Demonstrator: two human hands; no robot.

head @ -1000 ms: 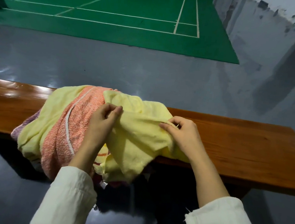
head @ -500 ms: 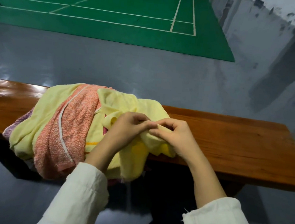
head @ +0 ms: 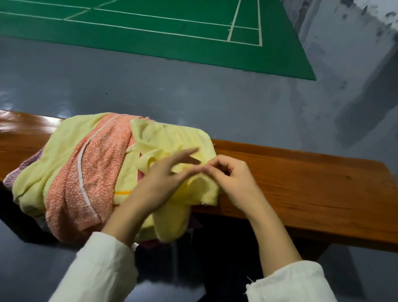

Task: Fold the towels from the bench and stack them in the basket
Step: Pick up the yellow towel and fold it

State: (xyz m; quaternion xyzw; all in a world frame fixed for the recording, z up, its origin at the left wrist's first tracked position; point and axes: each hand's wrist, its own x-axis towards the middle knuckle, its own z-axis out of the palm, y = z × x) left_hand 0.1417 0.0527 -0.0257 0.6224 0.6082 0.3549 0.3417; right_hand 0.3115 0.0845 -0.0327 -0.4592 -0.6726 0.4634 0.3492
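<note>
left grip (head: 164, 179) has just released the yellow towel (head: 194, 140); right grip (head: 229, 177) pinches its edge over the tabletop (head: 310, 184); folding looks barely begun.

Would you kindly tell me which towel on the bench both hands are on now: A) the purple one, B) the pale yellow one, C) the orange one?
B: the left hand and the right hand meet on the pale yellow towel, with the orange towel lying further left.

Left hand (head: 164, 181) fingers now straightened, off yellow towel (head: 182, 137).
</note>
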